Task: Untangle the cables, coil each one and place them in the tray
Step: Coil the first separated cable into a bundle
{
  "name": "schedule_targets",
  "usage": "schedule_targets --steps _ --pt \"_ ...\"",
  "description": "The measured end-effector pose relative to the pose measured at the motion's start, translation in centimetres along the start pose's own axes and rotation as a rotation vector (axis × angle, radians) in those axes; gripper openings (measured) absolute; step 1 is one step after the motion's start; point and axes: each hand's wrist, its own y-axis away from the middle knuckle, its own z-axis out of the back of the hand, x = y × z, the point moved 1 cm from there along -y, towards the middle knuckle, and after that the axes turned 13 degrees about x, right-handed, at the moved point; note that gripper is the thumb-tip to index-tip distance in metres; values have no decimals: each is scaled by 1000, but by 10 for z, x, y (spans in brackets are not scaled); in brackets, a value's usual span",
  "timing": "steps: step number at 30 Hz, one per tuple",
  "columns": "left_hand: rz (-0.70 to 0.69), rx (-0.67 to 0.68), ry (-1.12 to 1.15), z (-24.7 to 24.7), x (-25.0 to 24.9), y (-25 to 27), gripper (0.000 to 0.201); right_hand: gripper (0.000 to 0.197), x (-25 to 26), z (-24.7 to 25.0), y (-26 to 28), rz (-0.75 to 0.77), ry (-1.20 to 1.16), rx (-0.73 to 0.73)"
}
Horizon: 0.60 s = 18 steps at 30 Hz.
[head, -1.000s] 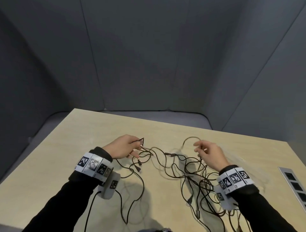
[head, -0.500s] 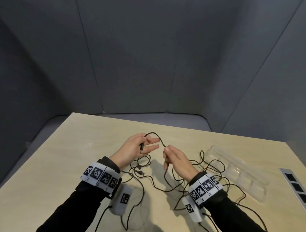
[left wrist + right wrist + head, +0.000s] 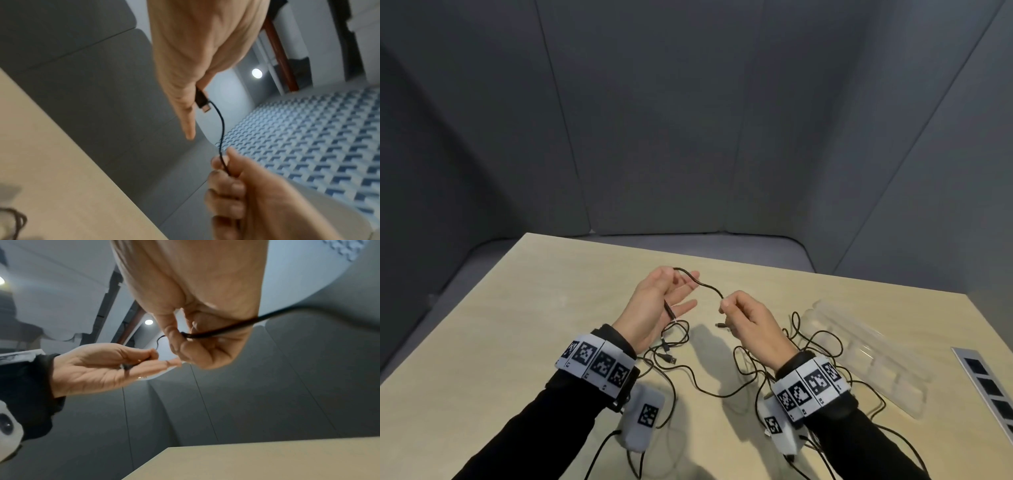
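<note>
Plainly, the left hand (image 3: 654,305) is holding the plug end and the right hand (image 3: 751,320) is pinching the cable (image 3: 707,286), risking tightening the tangle (image 3: 784,356) on the bench (image 3: 517,325) by pulling.

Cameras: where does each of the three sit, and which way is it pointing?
Head: worn on the head, looking forward and down at the table; shows both sleeves, left hand, right hand, the black cable between them, the clear tray.
Left wrist: on the left wrist, looking along the left hand toward the right hand, wall behind.
Right wrist: on the right wrist, looking upward past the right hand to the left hand.
Shared: both wrist views show both hands and the cable.
</note>
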Motion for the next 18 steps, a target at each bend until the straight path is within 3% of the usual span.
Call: schedule_targets --steps 3,8,10,13,15,18 --pt "-105 38 200 -6 -4 2 32 35 -2 -8 10 -9 111 97" --pt "-217 -58 152 -13 -5 1 31 44 8 -20 25 -84 485 333" --pt "-225 -97 -41 -10 -8 -1 28 36 17 -13 28 -97 453 384" --pt "-180 -49 -563 3 -3 -4 24 14 37 5 30 -1 347 392" --pt "-133 36 -920 9 4 -2 31 14 48 19 28 114 343 289" --pt "-74 201 -1137 -2 5 4 50 20 56 32 22 252 391 77"
